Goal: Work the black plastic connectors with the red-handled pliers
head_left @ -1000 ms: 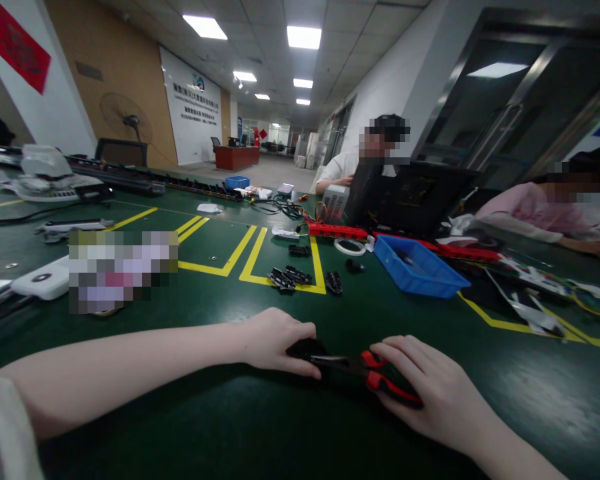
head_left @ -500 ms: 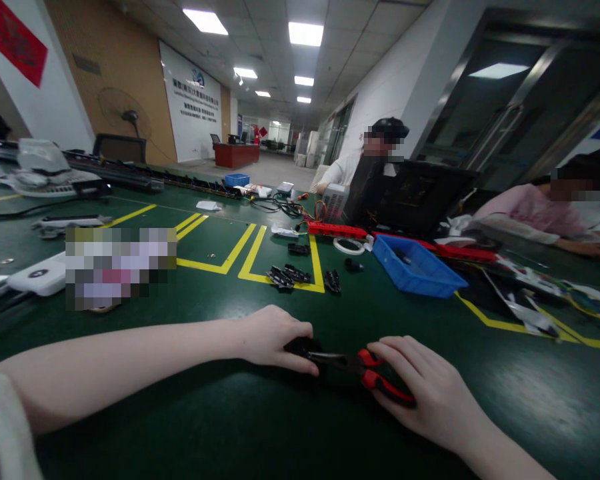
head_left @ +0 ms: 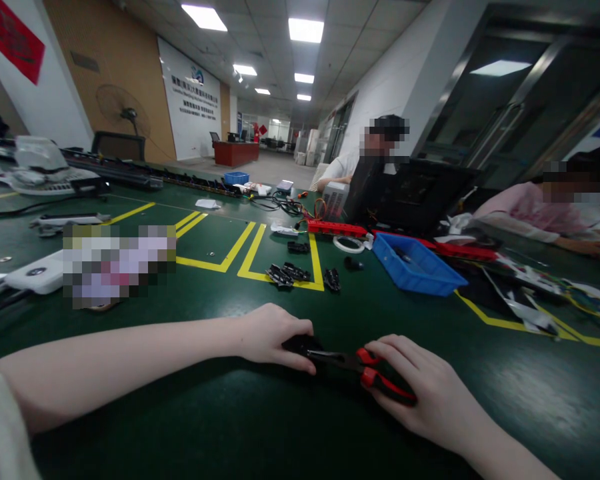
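Observation:
Between the thumb and fingers of my left hand is a small black part, mostly covered by the hand. My right hand is wrapped round the red and black handles of long-nose pliers. The slim metal jaws of the pliers point left and meet the black part; whether they grip it I cannot tell. Beyond my hands, several similar black parts lie on the green table around a yellow tape outline, with one more just right of the tape.
A blue tray with dark pieces inside stands at the right, beside a white ring and a red power strip. On the left lie a blurred-out phone-like object and a white device. Two people sit across the table.
Both hands, the black part and the pliers hold almost the same place. The view has shifted very slightly.

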Available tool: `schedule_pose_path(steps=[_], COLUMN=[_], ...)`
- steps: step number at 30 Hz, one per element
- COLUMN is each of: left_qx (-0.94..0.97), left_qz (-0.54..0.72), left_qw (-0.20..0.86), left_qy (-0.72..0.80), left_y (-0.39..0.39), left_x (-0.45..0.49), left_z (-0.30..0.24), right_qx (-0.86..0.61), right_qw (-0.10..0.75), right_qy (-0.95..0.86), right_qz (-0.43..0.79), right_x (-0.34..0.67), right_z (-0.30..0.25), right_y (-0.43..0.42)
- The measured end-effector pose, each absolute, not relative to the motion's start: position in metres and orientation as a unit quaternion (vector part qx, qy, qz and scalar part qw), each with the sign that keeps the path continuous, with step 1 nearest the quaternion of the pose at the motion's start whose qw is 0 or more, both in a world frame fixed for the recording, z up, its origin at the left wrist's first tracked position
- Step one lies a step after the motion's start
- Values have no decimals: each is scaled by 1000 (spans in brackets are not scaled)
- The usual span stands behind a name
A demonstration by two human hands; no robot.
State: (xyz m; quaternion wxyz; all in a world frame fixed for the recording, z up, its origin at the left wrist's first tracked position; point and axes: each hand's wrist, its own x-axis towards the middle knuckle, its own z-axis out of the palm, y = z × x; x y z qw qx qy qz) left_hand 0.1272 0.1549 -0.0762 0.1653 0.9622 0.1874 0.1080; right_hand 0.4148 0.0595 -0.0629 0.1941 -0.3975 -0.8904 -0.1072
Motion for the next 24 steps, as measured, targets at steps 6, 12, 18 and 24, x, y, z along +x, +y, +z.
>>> schedule_pose_path(steps=[6, 12, 18, 24], left_qx=[964, 963, 965, 967], left_qz=[118, 125, 133, 158], left_qw=[149, 148, 142, 102], left_qy=[187, 188, 176, 172], left_y=[154, 153, 152, 149], left_x=[128, 128, 128, 127], left_z=[-79, -79, -78, -77], right_qx=[-442, -450, -456, -491], right_qw=[159, 156, 174, 191], right_qy=[-882, -879, -873, -850], right_qz=[-29, -17, -6, -19], right_x=[412, 410, 411, 423], right_z=[-62, -61, -63, -71], right_y=[59, 57, 62, 71])
